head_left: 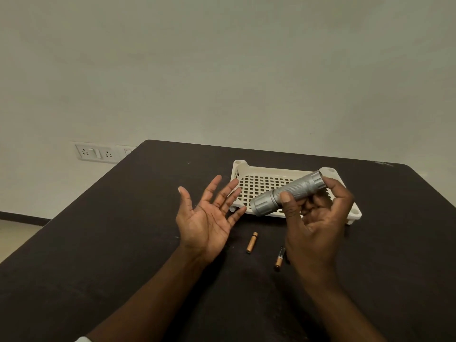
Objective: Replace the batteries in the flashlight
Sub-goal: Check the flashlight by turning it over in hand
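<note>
Palm-up, left hand (207,218) spread — right hand (313,223) pinching the tilted flashlight (288,192) above the tray (240,169).

One head-worn camera looks forward and down, close over the table (98,243) (wall beyond).

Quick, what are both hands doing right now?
Left hand: open, palm up, fingers spread, holding nothing.
Right hand: closed grip round the silver ribbed metal flashlight, held above the cream plastic tray.
</note>
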